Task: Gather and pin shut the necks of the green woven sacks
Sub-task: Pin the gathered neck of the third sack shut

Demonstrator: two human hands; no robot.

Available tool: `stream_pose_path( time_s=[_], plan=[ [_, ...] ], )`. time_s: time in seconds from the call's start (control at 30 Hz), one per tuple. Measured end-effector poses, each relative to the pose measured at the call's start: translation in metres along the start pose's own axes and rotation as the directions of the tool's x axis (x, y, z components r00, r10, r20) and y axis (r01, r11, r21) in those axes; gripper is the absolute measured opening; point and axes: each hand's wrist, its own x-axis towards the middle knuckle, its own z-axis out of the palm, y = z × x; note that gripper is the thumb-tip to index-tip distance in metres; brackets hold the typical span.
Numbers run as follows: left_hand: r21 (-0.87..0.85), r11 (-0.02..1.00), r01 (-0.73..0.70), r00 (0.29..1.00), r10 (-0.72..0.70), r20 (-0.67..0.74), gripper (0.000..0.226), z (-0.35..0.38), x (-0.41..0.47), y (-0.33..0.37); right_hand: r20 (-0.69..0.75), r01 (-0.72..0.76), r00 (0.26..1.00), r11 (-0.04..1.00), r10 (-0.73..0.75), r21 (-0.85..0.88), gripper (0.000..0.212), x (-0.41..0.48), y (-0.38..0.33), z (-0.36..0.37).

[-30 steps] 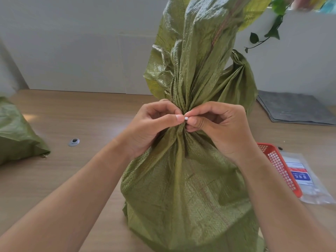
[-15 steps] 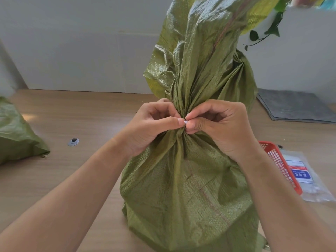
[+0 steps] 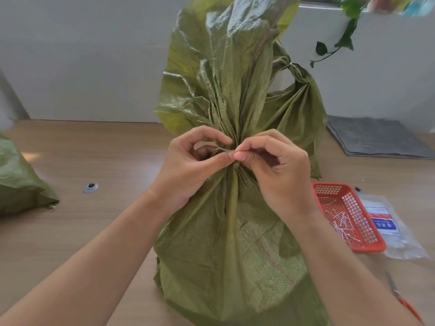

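Three green woven sacks show, and we judge the job partway through. The front sack (image 3: pixel 226 243) stands upright on the wooden table (image 3: pixel 106 161) right before us, and its neck (image 3: pixel 235 128) is already gathered into tight pleats. We cannot tell whether a pin is through it, since our fingertips cover the spot and only a thin pale strand shows between them. Our left hand (image 3: pixel 188 170) rings the neck with thumb and forefinger curled round it. Our right hand (image 3: pixel 277 168) pinches the bunched cloth from the other side, and the two thumbs meet at the front. So we'd call this sack gathered, with the pinning in hand.

The sack behind (image 3: pixel 303 114), just to the right, has its top cinched into a small bunch and looks finished. The third sack (image 3: pixel 18 182) lies at the left edge, well apart, its neck out of view, so it may be left to do.

The front sack's cloth is glossy, coarse-woven and crinkled. Below the neck it bulges full, and above it fans out loose and tall. Near our right wrist a red basket (image 3: pixel 367 245) holds white-headed pins (image 3: pixel 341 224).
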Motion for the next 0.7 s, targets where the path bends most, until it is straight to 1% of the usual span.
stream_pose_path(
  time_s=[0.03,0.07,0.1,0.2,0.3,0.4,0.53,0.7],
  plan=[
    [-0.010,1.000,-0.001,1.000,0.001,0.009,0.018,-0.001,-0.002,0.001,-0.011,-0.009,1.000,1.000,0.009,-0.013,0.003,-0.001,0.001,-0.001],
    [0.023,1.000,-0.012,1.000,0.011,0.025,0.014,-0.002,-0.004,0.003,-0.019,-0.005,1.000,0.999,0.005,-0.035,0.003,-0.001,0.001,-0.002],
    [0.079,0.997,-0.023,0.999,0.020,0.042,0.012,-0.004,-0.005,0.005,-0.025,0.014,1.000,0.998,-0.015,-0.065,0.004,-0.001,0.000,-0.003],
    [0.245,0.969,-0.021,0.999,0.012,0.037,0.028,-0.002,-0.006,0.011,-0.020,0.123,0.991,0.976,-0.129,-0.180,0.005,0.001,-0.002,-0.003],
    [0.430,0.903,0.006,1.000,-0.003,-0.007,0.028,0.005,-0.009,0.018,0.005,0.189,0.981,0.946,-0.195,-0.262,0.007,0.001,-0.002,-0.005],
    [0.437,0.894,0.095,0.995,-0.099,-0.012,0.021,0.009,-0.012,0.030,0.044,0.241,0.970,0.923,-0.239,-0.301,0.007,0.001,-0.001,-0.005],
    [0.395,0.882,0.259,0.965,-0.255,-0.065,0.014,0.008,-0.011,0.051,0.060,0.278,0.961,0.922,-0.272,-0.269,0.005,0.001,-0.004,-0.003],
    [0.401,0.873,0.276,0.959,-0.276,-0.059,0.015,0.003,-0.009,0.062,0.070,0.297,0.955,0.923,-0.288,-0.247,0.007,0.003,-0.010,-0.001]
  ],
)
